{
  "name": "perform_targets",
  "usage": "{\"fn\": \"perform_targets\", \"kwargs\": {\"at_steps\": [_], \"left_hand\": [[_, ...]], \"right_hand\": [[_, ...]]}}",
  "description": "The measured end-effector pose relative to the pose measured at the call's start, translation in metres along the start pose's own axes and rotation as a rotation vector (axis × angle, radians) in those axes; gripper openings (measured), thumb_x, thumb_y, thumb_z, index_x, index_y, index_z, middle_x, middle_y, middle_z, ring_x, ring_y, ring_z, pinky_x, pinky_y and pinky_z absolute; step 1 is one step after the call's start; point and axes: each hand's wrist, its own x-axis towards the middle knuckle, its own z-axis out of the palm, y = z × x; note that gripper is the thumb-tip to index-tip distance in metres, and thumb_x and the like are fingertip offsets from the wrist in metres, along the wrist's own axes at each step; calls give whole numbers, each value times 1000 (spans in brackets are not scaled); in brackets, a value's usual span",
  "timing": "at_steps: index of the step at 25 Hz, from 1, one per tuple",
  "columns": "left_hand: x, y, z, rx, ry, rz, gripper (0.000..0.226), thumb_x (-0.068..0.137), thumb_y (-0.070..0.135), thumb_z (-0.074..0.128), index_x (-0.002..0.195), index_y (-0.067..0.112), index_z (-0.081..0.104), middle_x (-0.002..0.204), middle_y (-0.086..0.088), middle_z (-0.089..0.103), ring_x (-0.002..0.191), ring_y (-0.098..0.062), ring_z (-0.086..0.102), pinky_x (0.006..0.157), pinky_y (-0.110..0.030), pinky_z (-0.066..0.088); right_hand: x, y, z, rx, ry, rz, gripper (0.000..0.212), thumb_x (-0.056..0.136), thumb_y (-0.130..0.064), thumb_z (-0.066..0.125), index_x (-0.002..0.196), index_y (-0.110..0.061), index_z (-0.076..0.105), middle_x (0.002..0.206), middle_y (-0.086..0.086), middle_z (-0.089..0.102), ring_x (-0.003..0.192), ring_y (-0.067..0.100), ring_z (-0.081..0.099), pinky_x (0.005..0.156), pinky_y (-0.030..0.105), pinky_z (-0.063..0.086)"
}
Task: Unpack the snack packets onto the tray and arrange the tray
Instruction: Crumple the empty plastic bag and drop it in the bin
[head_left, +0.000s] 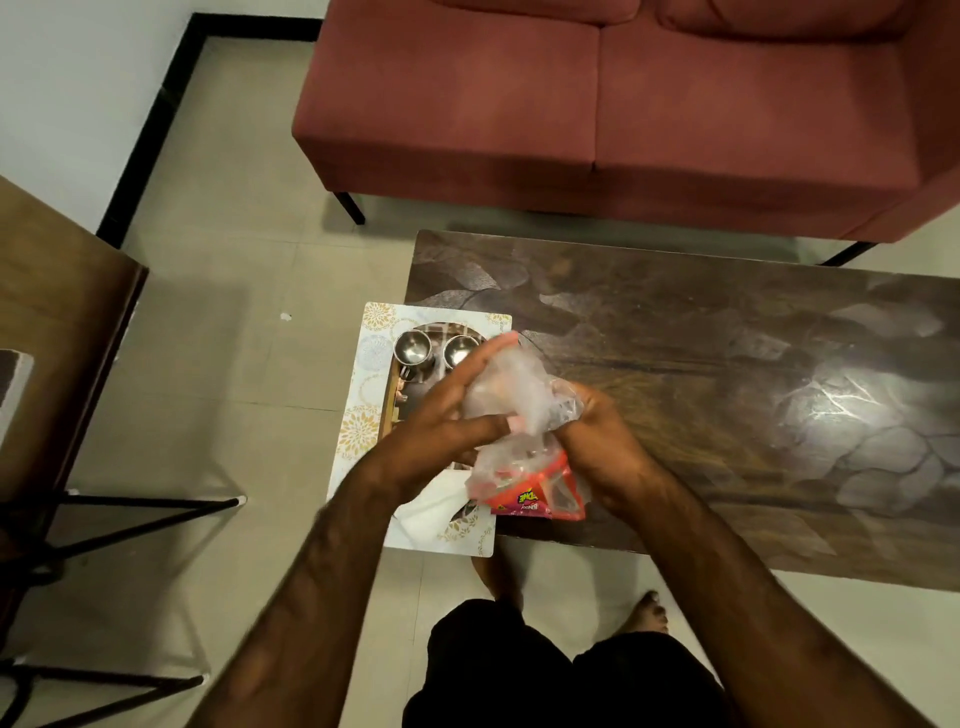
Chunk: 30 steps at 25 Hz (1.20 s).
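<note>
Unpacking is the step in hand, judging by the bag (511, 395) of clear plastic held up over the tabletop's (727, 364) left end; a red packet (535, 499) sits low inside it, not yet out, and any others are too blurred to count. The right hand (602, 441) has its grip closed round the bunched plastic; the left hand (441, 421) lies with fairly straight fingers against the bag's side, grip open, steadying rather than clasping. The tray (363, 415) lies under the hands at the left edge and seems to jut past it over the floor; two steel cups (413, 347) stand at its far end, and its near end shows bare white. The next move likely calls for finding the bag's mouth, drawing the packet out and setting it on that near part, clear of the cups; pressing on the overhanging side might tip the tray. The tabletop runs on bare to the right, giving room to slide the tray inward; a sofa (571, 104) stands beyond the far edge.
</note>
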Motion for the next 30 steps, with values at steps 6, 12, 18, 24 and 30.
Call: {"fn": "perform_targets", "kwargs": {"at_steps": [6,12,18,24,30], "left_hand": [[18,-4,32,63,437,147,24,84,10,68,106,20,67,96,5,77,88,-15,75,68,-34,64],[27,6,56,-190,539,112,17,81,15,64,98,16,67,82,-4,76,66,-21,74,48,-31,56],[18,14,72,106,300,129,28,96,13,53,104,39,60,98,4,74,89,-19,75,66,-49,64],[3,12,83,314,62,133,80,79,18,71,141,48,31,125,15,64,108,-7,70,92,-41,59],[16,14,112,634,10,337,90,78,18,78,149,49,31,150,17,41,131,0,48,95,-34,56]], "right_hand": [[-9,-18,2,182,131,-2,42,95,5,59,131,-15,65,109,9,79,82,18,80,62,28,62],[-28,-21,0,102,-18,-171,77,84,-32,84,152,-35,47,143,-3,66,120,13,73,84,33,65],[-22,-23,-8,-149,328,-405,31,93,-9,78,119,-25,69,107,-18,77,99,-4,73,85,18,60],[-31,-30,-32,-150,438,-443,14,85,22,68,84,8,69,88,24,75,78,13,68,71,26,56],[-58,-31,-59,-73,415,-348,43,80,25,69,63,-11,52,72,5,67,58,-3,64,52,17,51]]}}
